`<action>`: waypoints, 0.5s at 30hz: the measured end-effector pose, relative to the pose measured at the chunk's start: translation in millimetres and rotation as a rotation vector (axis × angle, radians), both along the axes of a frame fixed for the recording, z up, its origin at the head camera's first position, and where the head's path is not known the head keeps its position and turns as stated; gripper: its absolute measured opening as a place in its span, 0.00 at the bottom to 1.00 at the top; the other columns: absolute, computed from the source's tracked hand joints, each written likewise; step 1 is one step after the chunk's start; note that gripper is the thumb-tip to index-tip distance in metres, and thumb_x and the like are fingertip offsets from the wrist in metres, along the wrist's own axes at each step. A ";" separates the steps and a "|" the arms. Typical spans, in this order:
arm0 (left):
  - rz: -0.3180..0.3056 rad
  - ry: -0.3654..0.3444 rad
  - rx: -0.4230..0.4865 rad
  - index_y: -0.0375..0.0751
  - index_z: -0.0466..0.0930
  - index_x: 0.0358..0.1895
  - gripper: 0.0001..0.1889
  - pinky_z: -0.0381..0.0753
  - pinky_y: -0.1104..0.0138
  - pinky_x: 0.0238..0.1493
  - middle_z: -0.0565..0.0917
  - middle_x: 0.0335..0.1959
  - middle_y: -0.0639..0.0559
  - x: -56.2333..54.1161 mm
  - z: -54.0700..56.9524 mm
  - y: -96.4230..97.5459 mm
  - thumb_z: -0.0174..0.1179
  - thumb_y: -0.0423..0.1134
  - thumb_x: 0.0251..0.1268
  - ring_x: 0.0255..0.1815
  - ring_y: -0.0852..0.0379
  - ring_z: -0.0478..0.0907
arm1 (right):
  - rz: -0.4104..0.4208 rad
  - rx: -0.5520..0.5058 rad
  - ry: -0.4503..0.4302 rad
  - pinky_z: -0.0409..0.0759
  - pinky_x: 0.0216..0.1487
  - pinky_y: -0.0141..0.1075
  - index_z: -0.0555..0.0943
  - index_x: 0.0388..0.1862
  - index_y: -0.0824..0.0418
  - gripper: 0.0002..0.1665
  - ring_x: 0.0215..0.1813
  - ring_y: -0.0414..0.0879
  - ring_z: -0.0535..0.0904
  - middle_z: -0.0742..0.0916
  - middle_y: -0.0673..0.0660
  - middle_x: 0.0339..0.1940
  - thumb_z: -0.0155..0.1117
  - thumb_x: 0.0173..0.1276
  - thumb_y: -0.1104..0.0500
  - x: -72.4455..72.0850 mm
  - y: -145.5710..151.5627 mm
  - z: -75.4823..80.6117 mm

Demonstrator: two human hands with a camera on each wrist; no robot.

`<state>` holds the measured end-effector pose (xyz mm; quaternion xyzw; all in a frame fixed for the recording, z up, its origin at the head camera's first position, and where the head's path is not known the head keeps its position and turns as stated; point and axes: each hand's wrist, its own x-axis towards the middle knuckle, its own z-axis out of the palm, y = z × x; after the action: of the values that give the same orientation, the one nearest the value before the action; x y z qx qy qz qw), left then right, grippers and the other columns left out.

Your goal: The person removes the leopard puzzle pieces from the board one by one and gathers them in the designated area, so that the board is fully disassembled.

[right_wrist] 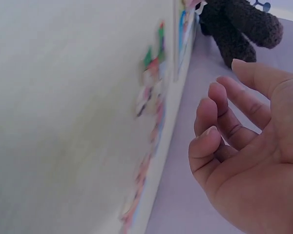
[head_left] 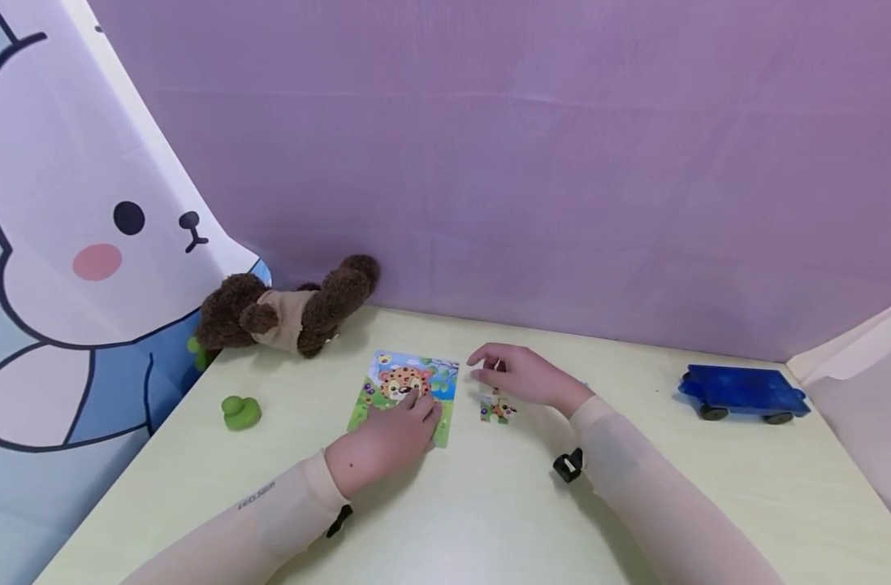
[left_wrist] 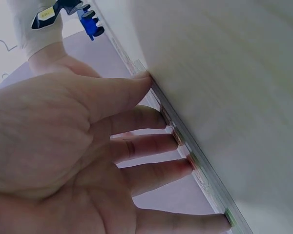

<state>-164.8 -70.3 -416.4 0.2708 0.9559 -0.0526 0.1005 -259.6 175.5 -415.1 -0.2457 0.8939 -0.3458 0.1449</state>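
A leopard puzzle board [head_left: 443,386] lies flat on the table, blue at the top and green at the bottom. Resting on its lower middle is my left hand [head_left: 395,435], fingers spread. In the left wrist view the fingertips [left_wrist: 183,166] touch the board's edge, and the thumb [left_wrist: 129,90] reaches the same side. To the right of the board, loose puzzle pieces [head_left: 498,409] lie partly hidden under my right hand [head_left: 529,375]. That hand hovers with loosely bent fingers [right_wrist: 207,144] and nothing between them; the right wrist view shows the pieces [right_wrist: 151,73] below it.
A green toy duck [head_left: 241,413] sits at the left. Behind it, a brown plush bear [head_left: 284,317] lies against the purple backdrop [head_left: 489,203]. A blue toy wagon [head_left: 743,390] with black wheels stands at the far right of the table [head_left: 474,520].
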 end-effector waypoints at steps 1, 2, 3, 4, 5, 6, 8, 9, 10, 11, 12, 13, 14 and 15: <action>-0.001 -0.001 0.000 0.41 0.67 0.82 0.30 0.84 0.29 0.57 0.68 0.82 0.45 -0.1 0.1 0.0 0.53 0.51 0.86 0.84 0.38 0.66 | 0.005 0.001 0.007 0.82 0.45 0.39 0.83 0.67 0.54 0.21 0.40 0.45 0.80 0.86 0.53 0.44 0.62 0.83 0.47 -0.7 -2.9 1.8; -0.001 -0.002 0.000 0.41 0.67 0.82 0.30 0.84 0.29 0.57 0.68 0.83 0.45 -0.2 0.1 0.0 0.53 0.51 0.86 0.84 0.38 0.66 | 0.011 0.001 0.015 0.82 0.45 0.39 0.82 0.68 0.54 0.21 0.39 0.45 0.80 0.86 0.52 0.44 0.62 0.83 0.47 -1.6 -5.8 3.2; -0.003 -0.001 -0.004 0.41 0.67 0.82 0.30 0.84 0.29 0.56 0.68 0.83 0.45 -0.4 0.3 0.0 0.53 0.52 0.86 0.84 0.38 0.66 | 0.019 -0.001 0.021 0.82 0.45 0.39 0.82 0.68 0.54 0.22 0.39 0.45 0.80 0.85 0.52 0.44 0.62 0.83 0.48 -2.4 -8.4 4.9; -0.005 0.000 -0.005 0.41 0.67 0.82 0.30 0.85 0.30 0.56 0.68 0.83 0.45 -0.4 0.5 0.1 0.53 0.52 0.86 0.84 0.38 0.66 | 0.028 -0.003 0.024 0.82 0.44 0.38 0.81 0.69 0.55 0.22 0.39 0.45 0.80 0.85 0.53 0.45 0.62 0.83 0.48 -3.2 -10.9 6.8; -0.007 0.001 -0.009 0.41 0.67 0.82 0.31 0.85 0.30 0.56 0.68 0.83 0.45 -0.5 0.6 0.2 0.53 0.52 0.86 0.84 0.38 0.66 | 0.034 -0.005 0.025 0.82 0.43 0.38 0.81 0.69 0.56 0.22 0.39 0.45 0.80 0.86 0.53 0.45 0.62 0.83 0.49 -3.9 -13.4 8.6; -0.009 0.003 -0.013 0.41 0.67 0.82 0.31 0.85 0.30 0.56 0.68 0.83 0.45 -0.5 0.7 0.3 0.52 0.52 0.86 0.84 0.39 0.66 | 0.038 -0.010 0.022 0.82 0.42 0.38 0.80 0.70 0.56 0.23 0.39 0.45 0.80 0.86 0.53 0.46 0.63 0.82 0.49 -4.9 -16.1 10.4; -0.006 0.002 -0.017 0.41 0.67 0.82 0.31 0.85 0.30 0.57 0.68 0.83 0.46 -0.8 1.3 0.6 0.53 0.52 0.86 0.84 0.39 0.66 | 0.040 -0.015 0.016 0.82 0.40 0.38 0.79 0.71 0.56 0.24 0.38 0.46 0.80 0.86 0.54 0.47 0.63 0.82 0.50 -7.1 -21.7 12.8; -0.005 0.000 -0.019 0.41 0.67 0.82 0.31 0.85 0.30 0.57 0.68 0.83 0.46 -0.8 1.9 0.7 0.53 0.52 0.86 0.84 0.40 0.66 | 0.039 -0.018 0.007 0.83 0.39 0.40 0.78 0.71 0.56 0.24 0.36 0.47 0.79 0.86 0.54 0.47 0.64 0.82 0.49 -7.9 -24.5 14.3; -0.002 -0.003 -0.019 0.41 0.67 0.82 0.31 0.85 0.30 0.57 0.68 0.83 0.46 -0.7 2.5 0.8 0.53 0.52 0.86 0.84 0.40 0.66 | 0.037 -0.022 -0.002 0.84 0.37 0.41 0.78 0.72 0.56 0.25 0.35 0.48 0.80 0.86 0.55 0.48 0.64 0.82 0.50 -8.7 -27.6 15.2; -0.001 -0.004 -0.020 0.41 0.67 0.82 0.31 0.85 0.30 0.57 0.68 0.83 0.46 -0.7 2.9 0.9 0.53 0.52 0.86 0.84 0.40 0.66 | 0.036 -0.023 -0.006 0.84 0.36 0.42 0.78 0.72 0.55 0.25 0.35 0.49 0.79 0.86 0.55 0.49 0.64 0.82 0.50 -9.6 -31.0 15.6; 0.001 -0.003 -0.020 0.41 0.67 0.82 0.31 0.85 0.31 0.57 0.68 0.83 0.46 -0.4 3.2 0.9 0.53 0.52 0.86 0.84 0.40 0.67 | 0.040 -0.024 -0.008 0.84 0.36 0.42 0.77 0.73 0.55 0.25 0.35 0.49 0.80 0.86 0.55 0.49 0.64 0.82 0.50 -10.7 -34.9 15.6; 0.002 0.000 -0.020 0.41 0.67 0.82 0.31 0.85 0.31 0.57 0.68 0.83 0.46 0.0 3.3 0.9 0.53 0.52 0.86 0.84 0.40 0.67 | 0.046 -0.020 -0.007 0.84 0.36 0.42 0.77 0.73 0.55 0.25 0.36 0.49 0.80 0.86 0.55 0.49 0.64 0.82 0.50 -11.6 -38.8 15.1; 0.001 0.004 -0.022 0.41 0.67 0.82 0.31 0.86 0.32 0.57 0.69 0.83 0.46 0.5 3.9 0.9 0.53 0.52 0.85 0.84 0.40 0.67 | 0.054 -0.017 -0.008 0.84 0.37 0.41 0.77 0.73 0.56 0.25 0.37 0.48 0.80 0.86 0.55 0.50 0.63 0.82 0.51 -12.6 -43.1 14.3; -0.001 0.012 -0.022 0.41 0.68 0.82 0.31 0.86 0.33 0.56 0.69 0.82 0.46 1.2 3.8 0.8 0.54 0.52 0.85 0.83 0.41 0.68 | 0.064 -0.012 -0.006 0.84 0.39 0.41 0.77 0.73 0.56 0.25 0.39 0.47 0.81 0.87 0.55 0.50 0.63 0.82 0.52 -13.1 -47.5 13.7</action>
<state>-163.6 -69.5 -412.6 0.2698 0.9557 -0.0650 0.0977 -272.7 128.0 -401.4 -0.2739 0.8830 -0.3473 0.1572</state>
